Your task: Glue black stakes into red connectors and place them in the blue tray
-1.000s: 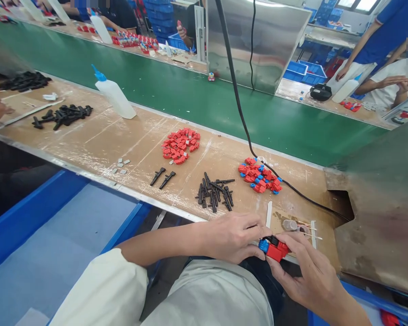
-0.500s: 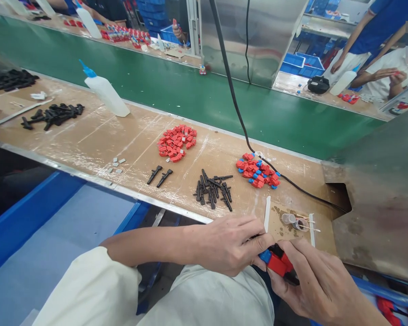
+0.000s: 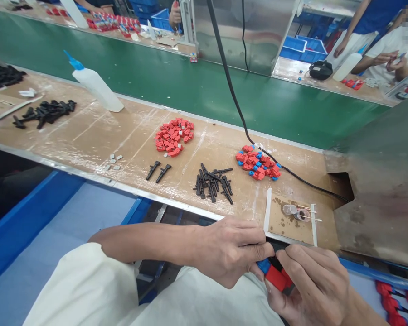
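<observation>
Close to my lap, both hands grip one red and blue plastic toy part [image 3: 275,277]. My left hand [image 3: 229,251] pinches its blue end between thumb and fingers. Curled around the red body from the right is my right hand [image 3: 313,285]. Something dark shows between the fingertips, mostly hidden. Ahead on the table lie a pile of black gun-shaped plastic pieces [image 3: 212,182] and a heap of red and blue parts [image 3: 257,162]. Farther left is a heap of red parts [image 3: 174,136], with two black pieces [image 3: 158,172] in front of it.
A white squeeze bottle [image 3: 97,88] stands by the green conveyor belt [image 3: 177,83]. Small cups with cotton swabs [image 3: 301,213] sit near my right hand. A black cable [image 3: 236,97] hangs onto the table. A blue bin with red parts [image 3: 391,299] is at lower right. Co-workers sit across.
The view has shifted slightly. Both hands still hold the toy part; the right hand has turned a little and moved down around it.
</observation>
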The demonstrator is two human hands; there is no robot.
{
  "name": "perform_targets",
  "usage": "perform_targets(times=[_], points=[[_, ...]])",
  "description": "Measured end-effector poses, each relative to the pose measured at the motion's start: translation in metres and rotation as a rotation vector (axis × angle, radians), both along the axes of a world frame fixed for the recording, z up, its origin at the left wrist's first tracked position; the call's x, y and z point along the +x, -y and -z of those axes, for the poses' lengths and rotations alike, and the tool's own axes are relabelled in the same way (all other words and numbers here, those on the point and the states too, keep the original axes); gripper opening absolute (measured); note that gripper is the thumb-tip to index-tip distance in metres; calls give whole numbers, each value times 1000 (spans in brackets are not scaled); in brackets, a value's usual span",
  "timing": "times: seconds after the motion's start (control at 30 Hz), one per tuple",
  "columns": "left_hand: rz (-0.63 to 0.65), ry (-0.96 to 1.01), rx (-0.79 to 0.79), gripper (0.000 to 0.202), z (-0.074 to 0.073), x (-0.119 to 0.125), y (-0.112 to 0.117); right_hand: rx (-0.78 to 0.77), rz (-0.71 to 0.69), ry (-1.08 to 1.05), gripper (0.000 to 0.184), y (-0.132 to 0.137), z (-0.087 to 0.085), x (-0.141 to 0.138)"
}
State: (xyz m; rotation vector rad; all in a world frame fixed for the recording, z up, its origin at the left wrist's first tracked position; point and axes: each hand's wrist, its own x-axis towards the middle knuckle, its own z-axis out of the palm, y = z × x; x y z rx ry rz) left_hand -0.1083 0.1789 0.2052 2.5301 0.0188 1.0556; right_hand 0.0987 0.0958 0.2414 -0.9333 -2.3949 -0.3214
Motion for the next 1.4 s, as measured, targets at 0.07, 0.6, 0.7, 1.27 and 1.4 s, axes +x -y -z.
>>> perform_targets(times=[0.07,0.6,0.7,1.27,1.4], points=[[10,2,-5,17,2,-1,1,-17,3,-3,13,3,0,1],[-31,-94,127,20,3,1,1,-63,-46,116,4,3,-6,9],[-16,-105,134,20,2,3,3,-61,-11,81,5,9,-4,10],[-108,106,-147,72,-3,11,-6,-207,150,-207,29,30,11,35],[-13,173,-347,65,1,26,3,-674,162,-590,25,39,8,39]])
